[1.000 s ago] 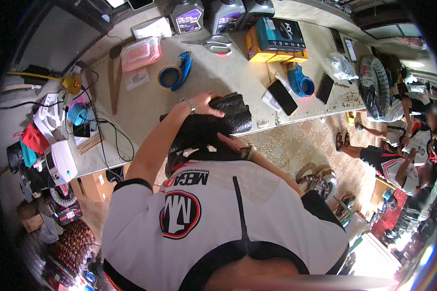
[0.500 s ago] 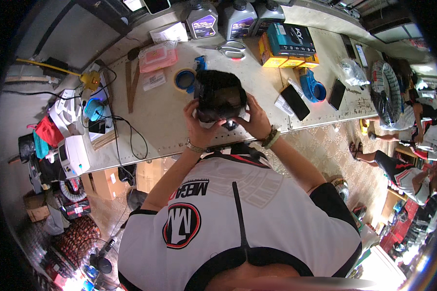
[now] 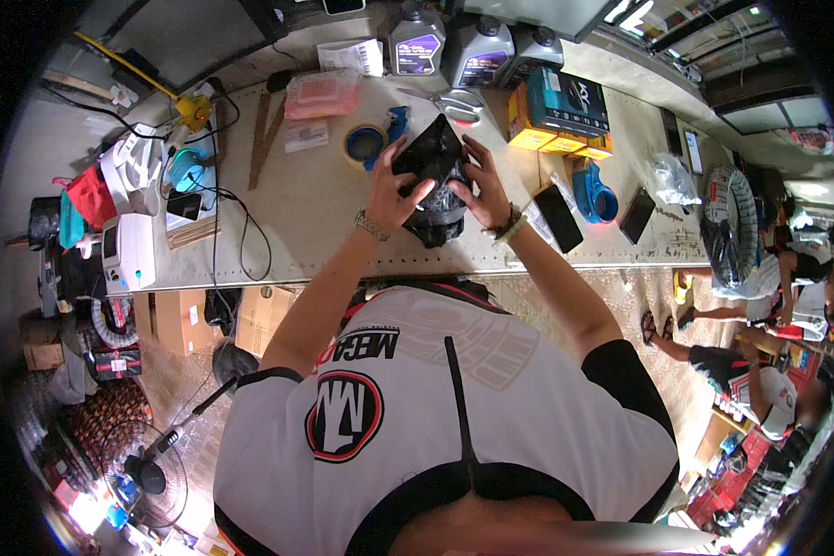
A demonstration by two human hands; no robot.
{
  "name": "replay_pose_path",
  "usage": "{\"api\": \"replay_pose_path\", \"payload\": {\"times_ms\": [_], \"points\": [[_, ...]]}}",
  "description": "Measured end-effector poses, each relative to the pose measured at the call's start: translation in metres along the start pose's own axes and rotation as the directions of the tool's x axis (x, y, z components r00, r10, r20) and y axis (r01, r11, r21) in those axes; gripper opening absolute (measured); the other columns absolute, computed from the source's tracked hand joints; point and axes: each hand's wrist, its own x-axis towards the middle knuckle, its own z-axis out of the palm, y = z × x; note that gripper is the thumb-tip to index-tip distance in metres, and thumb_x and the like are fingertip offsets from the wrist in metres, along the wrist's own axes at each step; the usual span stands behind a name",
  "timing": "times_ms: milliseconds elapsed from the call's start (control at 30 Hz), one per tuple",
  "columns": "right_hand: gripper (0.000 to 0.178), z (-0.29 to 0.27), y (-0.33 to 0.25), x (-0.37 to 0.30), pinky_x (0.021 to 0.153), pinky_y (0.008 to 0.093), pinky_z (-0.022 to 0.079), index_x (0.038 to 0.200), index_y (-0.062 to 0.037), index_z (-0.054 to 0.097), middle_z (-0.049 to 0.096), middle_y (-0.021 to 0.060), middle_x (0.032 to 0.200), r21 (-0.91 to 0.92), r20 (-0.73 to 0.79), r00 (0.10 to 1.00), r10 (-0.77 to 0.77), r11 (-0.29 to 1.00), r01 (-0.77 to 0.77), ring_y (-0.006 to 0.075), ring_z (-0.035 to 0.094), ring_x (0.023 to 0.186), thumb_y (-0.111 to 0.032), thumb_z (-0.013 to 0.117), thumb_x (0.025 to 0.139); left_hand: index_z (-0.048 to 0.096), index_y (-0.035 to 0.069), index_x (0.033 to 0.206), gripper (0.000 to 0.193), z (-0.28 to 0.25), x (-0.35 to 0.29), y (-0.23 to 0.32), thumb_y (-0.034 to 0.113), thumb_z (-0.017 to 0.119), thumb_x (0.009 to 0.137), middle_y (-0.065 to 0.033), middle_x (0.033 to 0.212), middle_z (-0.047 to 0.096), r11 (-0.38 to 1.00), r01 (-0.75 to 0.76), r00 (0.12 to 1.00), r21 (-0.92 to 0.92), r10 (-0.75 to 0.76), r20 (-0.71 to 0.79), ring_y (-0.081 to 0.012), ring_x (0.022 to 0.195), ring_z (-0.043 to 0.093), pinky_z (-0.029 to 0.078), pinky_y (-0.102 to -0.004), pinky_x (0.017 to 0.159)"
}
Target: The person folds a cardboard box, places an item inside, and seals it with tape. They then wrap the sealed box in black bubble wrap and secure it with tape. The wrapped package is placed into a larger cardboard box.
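Note:
A package wrapped in glossy black plastic (image 3: 433, 218) rests on the workbench in front of me, with a pointed flap of the wrap at its far end. Against its left side presses my left hand (image 3: 397, 190), thumb lying over the top. My right hand (image 3: 484, 190) grips the opposite side, its fingers curved along the wrap and the thumb turned inward. Whatever is inside the plastic is hidden. Just beyond the left hand lie a roll of tape (image 3: 365, 145) and a blue tape dispenser (image 3: 397, 124).
Scissors (image 3: 456, 104), grey bottles (image 3: 417, 42) and stacked boxes (image 3: 565, 107) stand toward the back. At right are a blue tape dispenser (image 3: 595, 193) and phones (image 3: 558, 218). A pink pack (image 3: 322, 94) and black cables (image 3: 241, 199) lie left. People are on the far right.
The package has turned in my hands: its dark, broad face has given way to a pointed flap and crumpled wrap. Both hands have shifted up its sides, away from my body.

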Motion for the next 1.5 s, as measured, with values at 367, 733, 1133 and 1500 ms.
{"api": "replay_pose_path", "payload": {"times_ms": [367,733,1133,1500], "points": [[0.04,-0.003,0.004,0.064,0.076,0.0405,0.05,0.104,-0.0034,0.062,0.067,0.0173,0.088,-0.008,0.136,0.99,0.035,0.999,-0.035,0.0338,0.066,0.088,-0.022,0.077,0.071,0.052,0.008,0.134,0.072,-0.005,0.035,-0.019,0.035,0.078,0.073,-0.0163,0.123,0.061,0.944,0.289,0.919,-0.157,-0.227,0.323,-0.0316,0.117,0.056,0.043,-0.0408,0.102],[0.035,-0.019,-0.021,0.057,0.083,0.0312,0.051,0.101,0.003,0.066,0.066,0.0137,0.107,0.219,-0.105,0.915,0.389,0.907,-0.36,0.0215,0.067,0.094,-0.028,0.05,0.101,0.074,0.022,0.101,0.039,0.005,-0.006,0.012,-0.002,0.062,0.073,0.0104,0.119,0.067,0.981,-0.184,0.982,-0.057,0.181,-0.058,-0.0186,0.102,0.061,0.043,-0.0375,0.089],[0.085,0.158,0.09,0.17,0.068,0.0452,0.061,0.123,0.0028,0.056,0.067,0.0227,0.106,-0.475,0.043,0.417,0.908,0.386,-0.791,0.0352,0.069,0.091,-0.06,0.076,0.069,0.067,0.016,0.107,0.039,-0.009,-0.037,-0.021,0.025,0.075,0.07,-0.0053,0.129,0.055,0.929,-0.362,0.904,-0.08,0.37,0.214,-0.0308,0.129,0.041,0.027,-0.055,0.108],[0.049,-0.035,-0.092,0.153,0.084,0.0577,0.056,0.131,-0.0065,0.051,0.059,0.0165,0.127,0.689,0.153,0.665,0.731,0.403,-0.602,0.0353,0.062,0.108,-0.029,0.064,0.09,0.064,0.024,0.122,0.051,0.003,-0.02,-0.014,0.023,0.078,0.073,-0.0097,0.136,0.049,0.888,-0.401,0.916,-0.224,0.397,-0.064,-0.0304,0.123,0.046,0.035,-0.0487,0.103]]}}
